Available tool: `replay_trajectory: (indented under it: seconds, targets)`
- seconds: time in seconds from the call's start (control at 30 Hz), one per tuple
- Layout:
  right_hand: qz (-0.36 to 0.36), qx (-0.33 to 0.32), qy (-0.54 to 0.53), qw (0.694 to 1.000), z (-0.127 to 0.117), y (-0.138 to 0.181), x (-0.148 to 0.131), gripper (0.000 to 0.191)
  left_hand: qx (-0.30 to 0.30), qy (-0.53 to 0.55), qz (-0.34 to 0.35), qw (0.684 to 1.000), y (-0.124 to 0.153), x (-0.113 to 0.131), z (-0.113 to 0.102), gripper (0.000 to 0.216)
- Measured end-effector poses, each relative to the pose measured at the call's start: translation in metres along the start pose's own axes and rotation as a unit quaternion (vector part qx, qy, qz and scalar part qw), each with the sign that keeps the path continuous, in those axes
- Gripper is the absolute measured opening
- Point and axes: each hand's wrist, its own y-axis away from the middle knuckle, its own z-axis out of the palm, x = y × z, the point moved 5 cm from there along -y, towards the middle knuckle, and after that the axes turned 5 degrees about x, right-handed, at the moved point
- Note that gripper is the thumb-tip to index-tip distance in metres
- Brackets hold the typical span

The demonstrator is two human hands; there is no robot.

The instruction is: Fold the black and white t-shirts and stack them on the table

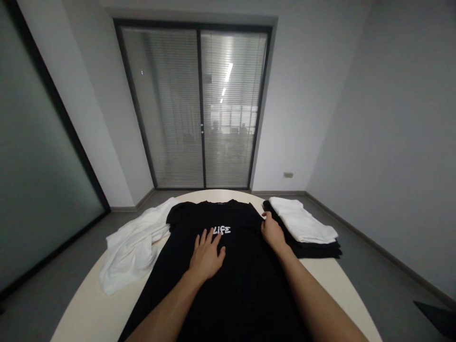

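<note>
A black T-shirt (245, 275) lies spread out on the table, its collar at the far side and white lettering (223, 230) across the chest. My left hand (206, 251) rests on the chest with its fingers spread flat, partly covering the letters. At the shirt's right sleeve is my right hand (273, 232), its fingers curled and closed at the sleeve's edge. The fingertips and the cloth between them are only partly visible. The shirt's lower end runs out of view at the bottom.
A crumpled white garment (135, 247) lies on the left of the round, cream table (327, 280). Folded black clothes (317, 250) are stacked on the right, topped by a folded white one (302, 221). Beyond stands a glass door with blinds (231, 142).
</note>
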Motion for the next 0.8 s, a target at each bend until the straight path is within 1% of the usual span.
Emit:
replay_trajectory:
  seconds: [0.07,0.17,0.23,0.33,0.43,0.53,0.7,0.8]
  targets:
    - [-0.039,0.006,0.014,0.999,0.002,0.0,-0.002,0.044,0.001,0.003,0.0,1.0,0.0,0.0,0.001,0.057]
    - [-0.101,-0.007,0.07,0.992,0.007,0.002,-0.006,0.042,0.009,0.004,0.001,1.0,0.0,0.0,0.001,0.057]
    - [-0.12,-0.025,0.093,0.988,0.011,0.003,-0.008,0.042,0.01,0.005,0.004,1.0,0.001,0.0,0.001,0.059]
    - [-0.111,-0.062,0.086,0.988,0.014,0.0,-0.009,0.045,0.007,0.008,0.009,1.0,0.001,0.0,0.0,0.061]
    - [-0.086,-0.087,0.074,0.99,0.016,-0.012,-0.012,0.042,0.006,0.007,0.008,1.0,0.001,0.001,-0.001,0.063]
    - [-0.059,-0.091,0.06,0.992,0.02,-0.033,-0.019,0.037,0.006,0.008,0.008,1.0,0.001,0.001,-0.002,0.064]
    - [-0.028,-0.08,0.027,0.996,0.032,-0.075,-0.031,0.047,0.001,0.012,0.0,1.0,-0.001,0.0,0.002,0.064]
    - [-0.015,-0.076,0.017,0.997,0.041,-0.093,-0.037,0.043,0.007,0.016,0.001,1.0,-0.001,0.0,0.003,0.064]
